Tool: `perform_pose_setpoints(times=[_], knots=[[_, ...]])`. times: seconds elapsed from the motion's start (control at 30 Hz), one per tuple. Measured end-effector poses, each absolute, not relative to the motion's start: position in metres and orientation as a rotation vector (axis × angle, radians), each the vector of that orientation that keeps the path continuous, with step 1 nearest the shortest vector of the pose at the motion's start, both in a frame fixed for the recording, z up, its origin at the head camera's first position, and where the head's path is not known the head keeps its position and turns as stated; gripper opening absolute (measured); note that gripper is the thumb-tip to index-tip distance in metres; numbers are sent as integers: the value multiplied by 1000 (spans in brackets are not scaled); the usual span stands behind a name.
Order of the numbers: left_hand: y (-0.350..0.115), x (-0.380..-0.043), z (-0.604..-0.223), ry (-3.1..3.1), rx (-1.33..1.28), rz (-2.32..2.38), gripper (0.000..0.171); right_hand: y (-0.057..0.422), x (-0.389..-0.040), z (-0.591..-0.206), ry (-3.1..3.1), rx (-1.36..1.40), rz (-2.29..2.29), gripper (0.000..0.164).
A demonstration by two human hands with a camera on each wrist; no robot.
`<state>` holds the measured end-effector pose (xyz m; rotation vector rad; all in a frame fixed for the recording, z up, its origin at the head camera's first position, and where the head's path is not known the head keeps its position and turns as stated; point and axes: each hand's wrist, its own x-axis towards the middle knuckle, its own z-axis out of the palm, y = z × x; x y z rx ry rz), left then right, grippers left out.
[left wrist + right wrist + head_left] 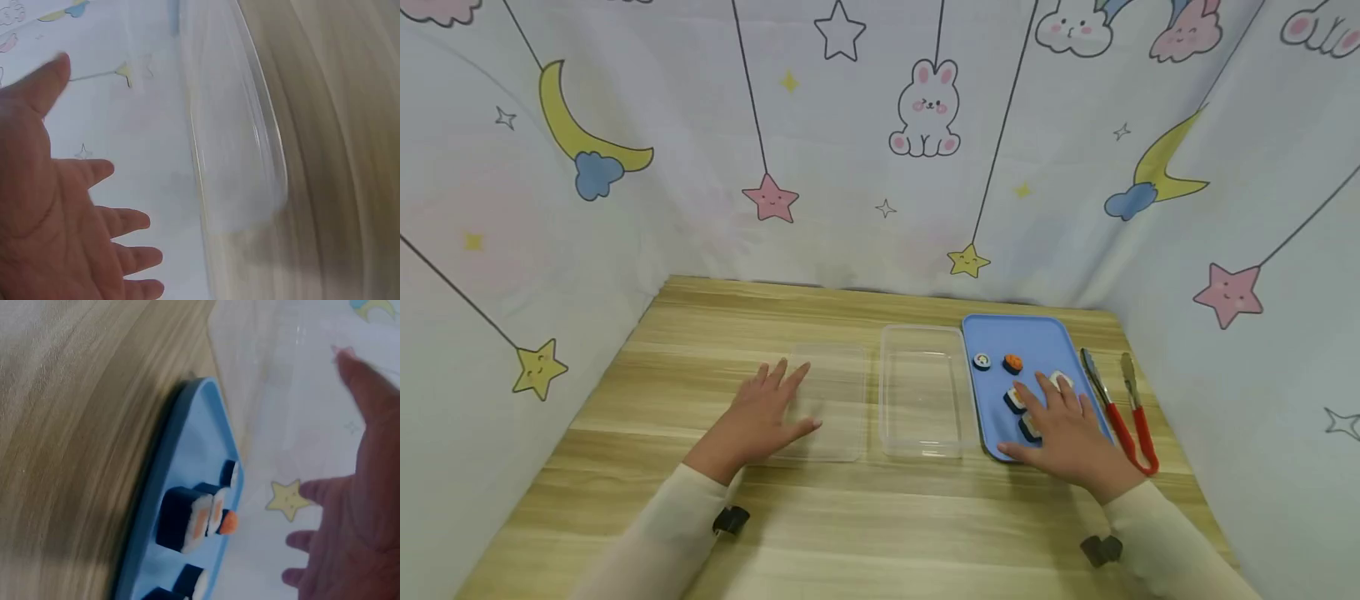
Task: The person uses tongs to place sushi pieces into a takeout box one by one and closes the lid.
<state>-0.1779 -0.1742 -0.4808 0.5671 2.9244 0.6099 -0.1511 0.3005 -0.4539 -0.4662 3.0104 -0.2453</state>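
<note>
My left hand (pixel 758 421) hovers with spread fingers over the left part of a clear flat plastic lid (pixel 838 404). In the left wrist view its palm (pixel 56 231) shows bare. Over the near right of a blue tray (pixel 1015 329), my right hand (pixel 1071 433) is stretched out, fingers apart and holding nothing. Toy sushi lies on that tray: a small round roll (pixel 982 362), an orange-topped piece (pixel 1012 363) and several black-wrapped pieces (pixel 184 519), some partly hidden by the right hand in the head view.
Between lid and tray stands a clear rectangular container (pixel 883 392). Red-handled metal tongs (pixel 1141 433) lie spread at the tray's right. A patterned curtain (pixel 850 233) encloses the wooden table (pixel 737 317) at the back and sides.
</note>
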Motion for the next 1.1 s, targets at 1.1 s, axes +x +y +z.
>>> perform_pose_setpoints(times=[1.1], knots=[[-49,-182,-523,2480,465,1772,66,455,-162,-513,2991,534,-657,79]])
